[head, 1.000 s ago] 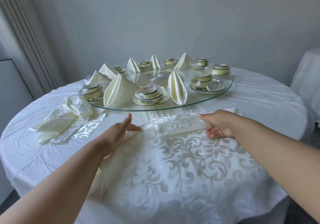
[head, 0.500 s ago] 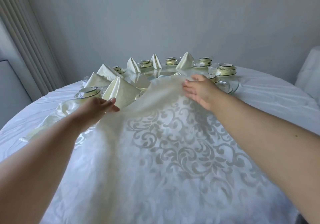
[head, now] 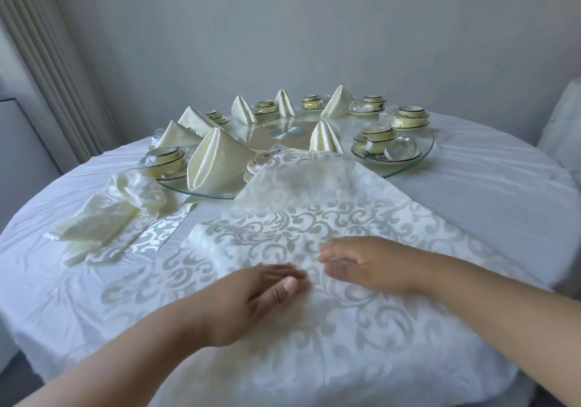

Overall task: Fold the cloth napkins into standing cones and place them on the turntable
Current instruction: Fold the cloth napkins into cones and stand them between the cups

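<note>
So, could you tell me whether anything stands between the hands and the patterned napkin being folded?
Nothing visible does: the left hand and right hand already rest directly on the patterned napkin, whose far corner drapes over the turntable rim.

The turntable point(head: 421, 161) at twelve o'clock is crowded with cones point(head: 217, 161) and bowls point(head: 375, 137); crumpled napkins point(head: 107, 218) block ten o'clock; bare tablecloth point(head: 487, 199) lies open at two.

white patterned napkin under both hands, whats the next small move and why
Probably draw the white damask-patterned cloth napkin back toward the near edge and flatten it: its far point is draped over the round glass turntable rim, while the left hand and right hand rest together on it.
</note>
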Available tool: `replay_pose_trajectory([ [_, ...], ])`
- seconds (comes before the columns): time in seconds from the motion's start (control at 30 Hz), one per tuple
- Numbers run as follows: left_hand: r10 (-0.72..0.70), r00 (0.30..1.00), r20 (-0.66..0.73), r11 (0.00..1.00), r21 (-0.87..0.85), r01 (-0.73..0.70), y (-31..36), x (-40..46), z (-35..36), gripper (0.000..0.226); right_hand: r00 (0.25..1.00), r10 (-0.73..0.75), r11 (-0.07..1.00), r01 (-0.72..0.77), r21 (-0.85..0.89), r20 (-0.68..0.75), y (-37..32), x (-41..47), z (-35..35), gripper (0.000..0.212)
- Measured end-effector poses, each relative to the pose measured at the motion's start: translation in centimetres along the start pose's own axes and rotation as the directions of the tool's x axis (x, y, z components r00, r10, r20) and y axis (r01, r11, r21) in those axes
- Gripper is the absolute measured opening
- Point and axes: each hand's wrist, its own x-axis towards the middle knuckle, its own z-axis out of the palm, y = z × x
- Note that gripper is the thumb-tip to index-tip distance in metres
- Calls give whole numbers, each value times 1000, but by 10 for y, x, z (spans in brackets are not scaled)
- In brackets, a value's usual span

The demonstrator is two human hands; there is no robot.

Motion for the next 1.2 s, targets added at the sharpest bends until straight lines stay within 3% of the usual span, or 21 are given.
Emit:
replay_pose_trajectory([
  [0.1, -18, 995, 97, 995, 101, 8, -8, 4, 5, 82, 991, -112, 986, 120, 114, -73, -8, -18, 3, 34],
  [0.2, -41, 995, 93, 989, 146, 27, -12, 10, 6, 88, 970, -236, 972, 235, 27, 55, -20, -38, 19, 39],
  [0.27, -32, 997, 75, 987, 161, 19, -13, 13, 6, 91, 961, -271, 963, 271, 5, 57, -24, -42, 28, 33],
  [0.43, -8, 1000, 27, 988, 152, 4, -16, 12, 11, 83, 962, -262, 958, 250, 138, 74, -32, -46, 32, 21],
  [0.6, -51, 999, 10, 999, 8, 51, -17, 13, 8, 46, 985, -153, 970, 135, 202, 79, -34, -45, 13, 17],
  [0.7, -13, 1000, -2, 995, 96, 13, -21, 13, 11, 66, 967, -231, 973, 232, 5, 110, -35, -46, 21, 28],
  [0.87, 26, 999, -26, 977, 211, -20, -24, 13, 15, 84, 971, -215, 976, 210, 60, 100, -37, -51, 29, 21],
  [1.0, 32, 999, -29, 979, 203, -25, -22, 13, 14, 79, 978, -186, 978, 174, 114, 99, -38, -52, 25, 16],
  [1.1, 35, 999, -32, 971, 236, -26, -20, 13, 14, 67, 970, -231, 973, 232, -2, 78, -40, -53, 29, 23],
  [1.2, 32, 999, -39, 968, 252, -21, -17, 12, 15, 57, 972, -232, 973, 232, -12, 43, -42, -56, 33, 14],
])
